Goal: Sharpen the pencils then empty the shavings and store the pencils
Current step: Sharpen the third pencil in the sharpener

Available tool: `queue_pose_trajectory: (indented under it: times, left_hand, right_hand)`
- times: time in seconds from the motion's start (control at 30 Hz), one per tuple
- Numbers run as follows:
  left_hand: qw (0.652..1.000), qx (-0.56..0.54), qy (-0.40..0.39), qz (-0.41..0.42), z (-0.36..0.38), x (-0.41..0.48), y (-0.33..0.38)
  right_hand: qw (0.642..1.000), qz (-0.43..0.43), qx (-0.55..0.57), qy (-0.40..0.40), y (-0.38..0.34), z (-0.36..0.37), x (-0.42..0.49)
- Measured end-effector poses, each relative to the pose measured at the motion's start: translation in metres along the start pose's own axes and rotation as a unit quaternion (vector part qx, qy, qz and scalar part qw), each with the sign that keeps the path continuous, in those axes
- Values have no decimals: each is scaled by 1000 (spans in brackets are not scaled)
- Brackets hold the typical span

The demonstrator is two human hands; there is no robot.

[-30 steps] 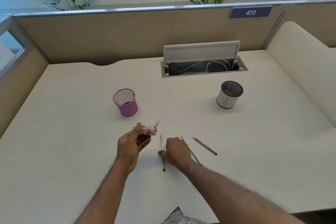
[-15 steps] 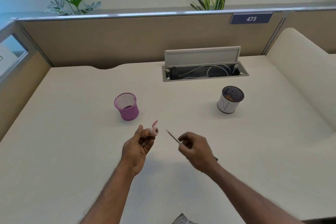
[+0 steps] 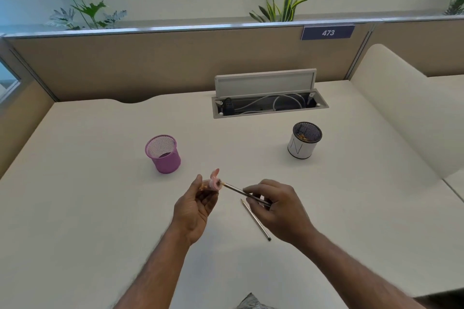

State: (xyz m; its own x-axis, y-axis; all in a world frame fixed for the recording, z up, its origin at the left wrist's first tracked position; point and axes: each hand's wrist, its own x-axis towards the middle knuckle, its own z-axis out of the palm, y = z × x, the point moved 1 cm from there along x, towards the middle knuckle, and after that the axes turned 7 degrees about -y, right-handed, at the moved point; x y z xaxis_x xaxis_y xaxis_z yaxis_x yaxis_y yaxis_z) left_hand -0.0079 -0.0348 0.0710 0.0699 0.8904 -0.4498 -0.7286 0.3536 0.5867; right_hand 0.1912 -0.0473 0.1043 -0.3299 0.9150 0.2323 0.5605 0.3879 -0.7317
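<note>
The left hand (image 3: 198,206) is holding a small pink pencil sharpener (image 3: 213,183) above the tabletop (image 3: 100,208), thumb and curled fingers pinching its clear shavings chamber, with the opening facing right. The right hand (image 3: 278,208) is pinching a dark pencil (image 3: 241,191) near its back end with thumb and fingertips.

A second ago this hand was down on the tabletop taking the pencil. Half a second ago it was lifted, with the tip apart from the sharpener. Now the tip is meeting the sharpener's mouth, so sharpening of this pencil is probably just starting; whether the tip is fully seated is too small to tell.

The pencil's long axis is running from lower right, in the right hand, up to the left. Its tip is pointing left and slightly away from the person, into the sharpener.

A second pencil (image 3: 256,221) is lying on the tabletop just beneath the right hand, tip pointing away. Farther off, a purple mesh cup (image 3: 164,154) is standing to the left and a white cup (image 3: 303,143) holding shavings to the right, well apart.
</note>
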Motion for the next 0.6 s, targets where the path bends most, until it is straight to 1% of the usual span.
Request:
queue_pose_trajectory:
  times: [0.2, 0.33, 0.4, 0.5, 0.6]
  left_hand:
    - [995, 88, 24, 35, 7, -2, -1]
    - [979, 182, 39, 79, 11, -6, 0]
    - [972, 210, 39, 102, 15, -9, 2]
    - [965, 227, 31, 126, 22, -14, 5]
    - [963, 228, 28, 139, 29, -17, 6]
  right_hand:
    - [997, -12, -77, -28, 2, -4, 3]
    - [988, -53, -142, -28, 5, -8, 5]
    - [981, -85, -174, -27, 6, -9, 5]
    - [978, -114, -173, -19, 12, -12, 6]
    - [982, -124, -143, 13, 17, -11, 8]
